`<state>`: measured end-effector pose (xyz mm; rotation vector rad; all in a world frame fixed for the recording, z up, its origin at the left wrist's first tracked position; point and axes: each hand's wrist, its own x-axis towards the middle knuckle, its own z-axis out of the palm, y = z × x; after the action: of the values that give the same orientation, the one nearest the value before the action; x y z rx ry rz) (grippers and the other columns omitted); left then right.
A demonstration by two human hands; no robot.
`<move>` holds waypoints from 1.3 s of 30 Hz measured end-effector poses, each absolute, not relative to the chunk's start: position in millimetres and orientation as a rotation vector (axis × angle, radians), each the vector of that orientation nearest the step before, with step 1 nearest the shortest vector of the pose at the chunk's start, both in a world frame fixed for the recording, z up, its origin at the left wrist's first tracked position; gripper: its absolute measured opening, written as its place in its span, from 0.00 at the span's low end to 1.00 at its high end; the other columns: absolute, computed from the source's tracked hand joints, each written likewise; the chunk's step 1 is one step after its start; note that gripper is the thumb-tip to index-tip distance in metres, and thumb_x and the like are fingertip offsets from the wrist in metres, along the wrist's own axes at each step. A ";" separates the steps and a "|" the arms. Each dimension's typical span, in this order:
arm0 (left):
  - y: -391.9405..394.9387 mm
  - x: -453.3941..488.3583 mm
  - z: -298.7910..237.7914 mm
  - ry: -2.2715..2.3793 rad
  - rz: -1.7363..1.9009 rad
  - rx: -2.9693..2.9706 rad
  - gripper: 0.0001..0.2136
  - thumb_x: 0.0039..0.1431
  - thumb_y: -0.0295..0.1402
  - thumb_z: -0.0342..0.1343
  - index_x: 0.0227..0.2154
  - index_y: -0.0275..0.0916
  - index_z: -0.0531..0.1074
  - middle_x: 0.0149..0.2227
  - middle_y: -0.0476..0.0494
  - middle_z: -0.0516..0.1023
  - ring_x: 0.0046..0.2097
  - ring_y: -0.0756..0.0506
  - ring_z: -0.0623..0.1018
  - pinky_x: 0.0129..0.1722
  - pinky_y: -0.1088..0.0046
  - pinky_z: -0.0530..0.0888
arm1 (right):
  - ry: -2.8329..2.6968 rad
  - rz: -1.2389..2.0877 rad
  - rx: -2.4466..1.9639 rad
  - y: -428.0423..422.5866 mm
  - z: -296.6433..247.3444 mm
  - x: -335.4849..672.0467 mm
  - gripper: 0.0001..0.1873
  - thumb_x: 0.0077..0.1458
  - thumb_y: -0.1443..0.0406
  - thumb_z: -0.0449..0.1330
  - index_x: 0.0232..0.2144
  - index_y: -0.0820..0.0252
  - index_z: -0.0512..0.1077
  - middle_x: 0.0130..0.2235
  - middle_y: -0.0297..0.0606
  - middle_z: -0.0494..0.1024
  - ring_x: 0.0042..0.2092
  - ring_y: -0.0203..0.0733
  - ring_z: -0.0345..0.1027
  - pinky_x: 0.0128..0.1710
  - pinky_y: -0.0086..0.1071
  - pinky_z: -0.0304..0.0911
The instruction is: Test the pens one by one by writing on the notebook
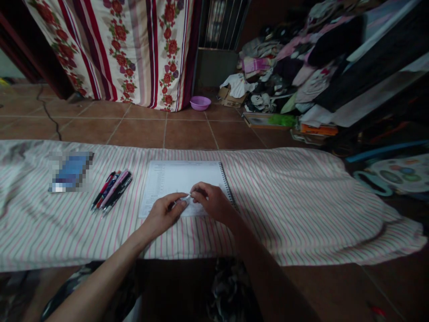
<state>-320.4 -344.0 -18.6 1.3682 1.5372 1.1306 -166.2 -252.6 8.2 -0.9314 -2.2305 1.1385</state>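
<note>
Over the lower part of an open spiral notebook, both hands meet with their fingertips close together. My left hand is closed in a pinch between thumb and index finger. Facing it, my right hand is also pinched, its fingers curled. Between the fingertips shows a small thin white item; its kind is too small to make out. The notebook's page is white with printed lines along its left side, and the wire binding runs down its right edge. The hands partly hide the page's lower part.
Several pens lie in a bunch left of the notebook, with a blurred-out blue phone-like object farther left. A striped cloth covers the table. Beyond are a purple basin, a floral curtain and heaped clothes.
</note>
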 end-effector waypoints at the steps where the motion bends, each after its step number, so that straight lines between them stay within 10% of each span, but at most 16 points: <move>1: -343.4 -319.9 -20.4 1.539 1.138 1.320 0.17 0.55 0.41 0.51 0.42 0.36 0.72 0.23 0.48 0.72 0.23 0.51 0.68 0.23 0.76 0.64 | -2.236 1.137 -0.924 -253.3 7.8 -166.9 0.05 0.53 0.68 0.53 0.29 0.60 0.69 0.25 0.31 0.72 0.29 0.34 0.68 0.32 0.28 0.60; 22: -339.5 -316.9 -14.4 1.518 1.252 1.154 0.11 0.55 0.41 0.52 0.30 0.37 0.70 0.19 0.53 0.67 0.22 0.53 0.66 0.22 0.78 0.62 | -1.937 1.501 -0.775 -258.4 -0.7 -174.7 0.19 0.50 0.63 0.55 0.46 0.60 0.68 0.31 0.35 0.77 0.29 0.34 0.70 0.30 0.30 0.65; 39: -339.6 -319.2 -11.8 1.563 1.214 1.225 0.11 0.54 0.41 0.52 0.30 0.37 0.70 0.19 0.52 0.67 0.22 0.52 0.67 0.22 0.77 0.63 | -1.916 1.404 -0.909 -258.1 4.6 -175.3 0.07 0.48 0.64 0.57 0.30 0.59 0.72 0.22 0.31 0.75 0.26 0.33 0.69 0.26 0.27 0.63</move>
<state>-319.2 -339.6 -11.8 1.2252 1.5626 1.2141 -175.3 -258.1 4.6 -0.9089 -1.9163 1.4038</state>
